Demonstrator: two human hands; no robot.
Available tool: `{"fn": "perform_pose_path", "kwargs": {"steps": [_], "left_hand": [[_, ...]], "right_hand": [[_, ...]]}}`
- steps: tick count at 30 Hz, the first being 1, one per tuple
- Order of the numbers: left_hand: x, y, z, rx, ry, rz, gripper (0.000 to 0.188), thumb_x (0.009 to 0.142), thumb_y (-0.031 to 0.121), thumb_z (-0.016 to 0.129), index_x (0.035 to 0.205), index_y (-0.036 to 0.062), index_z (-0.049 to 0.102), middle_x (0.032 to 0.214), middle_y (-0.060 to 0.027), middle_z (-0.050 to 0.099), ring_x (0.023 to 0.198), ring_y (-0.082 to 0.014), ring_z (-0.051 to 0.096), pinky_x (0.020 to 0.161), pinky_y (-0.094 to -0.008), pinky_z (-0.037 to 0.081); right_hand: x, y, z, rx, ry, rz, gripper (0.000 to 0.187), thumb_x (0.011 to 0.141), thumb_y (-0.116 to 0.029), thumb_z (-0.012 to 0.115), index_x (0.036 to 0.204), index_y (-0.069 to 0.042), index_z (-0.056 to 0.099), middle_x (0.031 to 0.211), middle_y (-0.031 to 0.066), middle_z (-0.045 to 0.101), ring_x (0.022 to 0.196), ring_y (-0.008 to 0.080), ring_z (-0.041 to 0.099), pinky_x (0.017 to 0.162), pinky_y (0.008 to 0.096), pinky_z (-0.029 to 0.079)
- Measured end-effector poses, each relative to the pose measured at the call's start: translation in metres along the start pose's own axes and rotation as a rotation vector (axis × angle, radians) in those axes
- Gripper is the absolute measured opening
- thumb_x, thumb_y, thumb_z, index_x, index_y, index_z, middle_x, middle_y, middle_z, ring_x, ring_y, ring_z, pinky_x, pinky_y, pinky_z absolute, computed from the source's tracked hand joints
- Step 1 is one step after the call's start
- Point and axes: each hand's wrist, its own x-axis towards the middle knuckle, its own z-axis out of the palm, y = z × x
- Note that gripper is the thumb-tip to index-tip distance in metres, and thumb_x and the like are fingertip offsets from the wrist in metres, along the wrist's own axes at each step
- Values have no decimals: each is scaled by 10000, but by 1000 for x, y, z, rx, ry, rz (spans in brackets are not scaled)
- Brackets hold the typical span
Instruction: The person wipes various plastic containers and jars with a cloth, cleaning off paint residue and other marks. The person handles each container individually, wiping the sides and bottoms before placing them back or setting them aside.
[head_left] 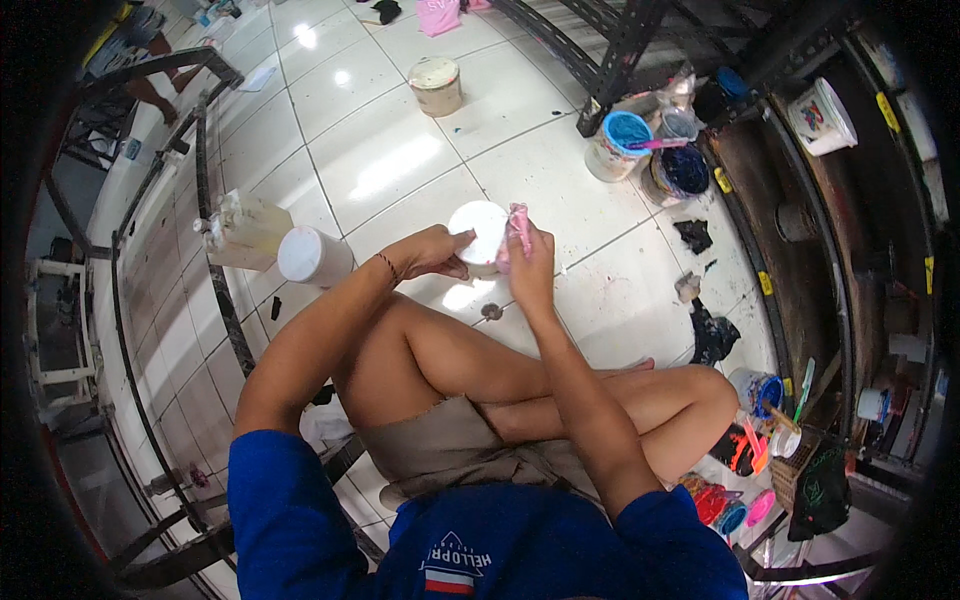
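Note:
A small round tub with a white lid (478,222) is in front of my crossed legs, over the tiled floor. My left hand (432,251) grips its left side, the thumb on the lid and the fingers curled low on the wall. On the tub's right side my right hand (532,262) is closed on a crumpled pink cloth (518,228), which lies against the rim. Part of the tub's wall is hidden by my hands. A second white tub (312,256) stands left of my left forearm, beside a cloudy plastic jerrycan (250,230).
Farther off stands a stained pale tub (435,88). To the right are an open tub of blue paint (626,132), a dark-blue one (682,170) and scraps of black cloth (714,332). Black metal frames (205,130) and a rack (760,260) flank me.

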Motion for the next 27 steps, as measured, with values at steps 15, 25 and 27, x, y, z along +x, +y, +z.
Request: {"fn": "perform_pose_path", "kwargs": {"steps": [15, 25, 27], "left_hand": [[17, 5, 37, 111, 150, 100, 688, 973, 478, 464, 1126, -191, 503, 1000, -262, 637, 852, -279, 672, 784, -350, 585], [12, 29, 28, 389, 167, 163, 657, 964, 479, 480, 1062, -169, 530, 924, -222, 657, 799, -246, 685, 733, -328, 594], [7, 27, 27, 332, 222, 207, 625, 970, 462, 476, 1073, -152, 531, 898, -205, 656, 778, -240, 684, 719, -325, 594]], "right_hand": [[23, -13, -2, -523, 104, -250, 430, 889, -91, 551, 1308, -26, 477, 1103, 217, 507, 973, 363, 528, 804, 430, 473], [105, -31, -8, -722, -378, -670, 312, 950, -356, 464, 1049, -158, 684, 957, 153, 594, 884, 325, 571, 775, 433, 471], [121, -21, -11, -661, -461, -466, 362, 958, -402, 445, 1050, -146, 684, 972, 164, 606, 923, 313, 582, 803, 420, 478]]}}
